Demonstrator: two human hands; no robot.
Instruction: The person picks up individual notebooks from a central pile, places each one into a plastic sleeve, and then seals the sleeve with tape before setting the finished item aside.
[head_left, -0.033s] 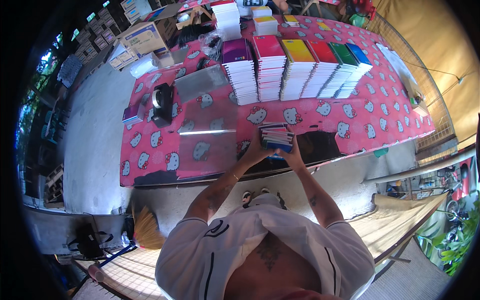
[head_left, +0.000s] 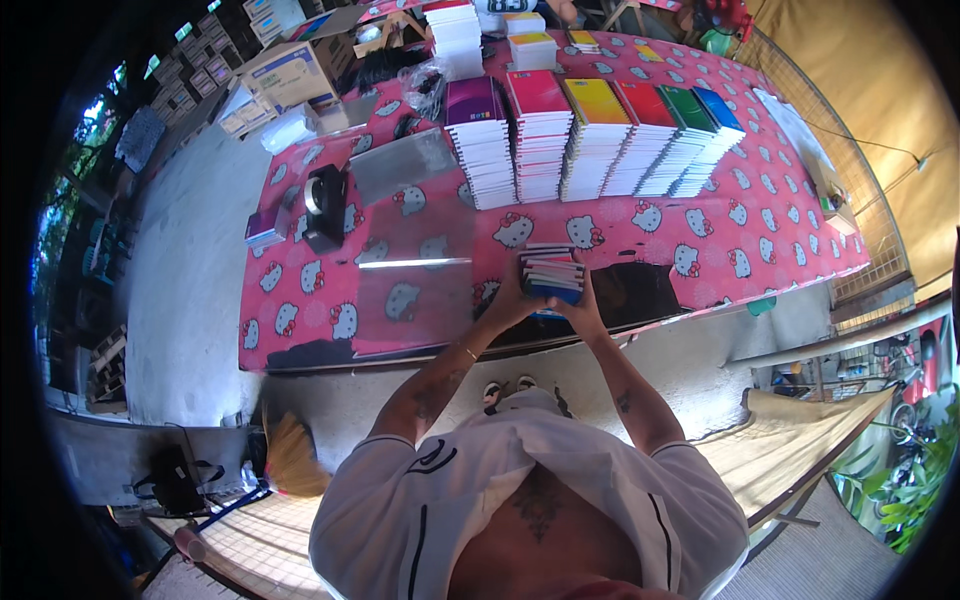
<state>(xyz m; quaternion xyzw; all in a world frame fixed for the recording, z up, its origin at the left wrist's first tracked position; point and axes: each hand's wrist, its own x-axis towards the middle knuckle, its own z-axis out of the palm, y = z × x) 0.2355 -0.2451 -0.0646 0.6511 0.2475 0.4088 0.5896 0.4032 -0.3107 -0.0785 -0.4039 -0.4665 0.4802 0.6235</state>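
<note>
1. Bundle [head_left: 553, 275], one: several notebooks, edges showing, a blue cover on the near side; located between the two hands, over the near border of the table [head_left: 515, 262]; whether its base rests there cannot be told
2. Left hand [head_left: 509, 301], one: closed on the left side of the bundle, grip as narrow as the bundle allows
3. Right hand [head_left: 586, 312], one: closed on the right side, facing the left; held from both sides, presumably, so that loose notebooks stay together and their edges level
4. Tall stacks, six, side by side beyond the hands: purple [head_left: 474, 150], pink [head_left: 539, 145], yellow [head_left: 597, 140], red [head_left: 640, 140], green [head_left: 683, 150], blue [head_left: 712, 145]; sorted by cover colour, it seems, and near enough to be within reach
5. Tape dispenser [head_left: 323, 212], one, black, left of the hands; probably set aside there to leave room in front of the person
6. Low pile [head_left: 266, 229], one, purple on top, at the left edge, well apart from the tall stacks; reason not evident
7. Clear sheets, two: one near [head_left: 415, 305], one farther [head_left: 403, 166], both lying flat, perhaps as a smooth surface over the patterned cloth
</note>
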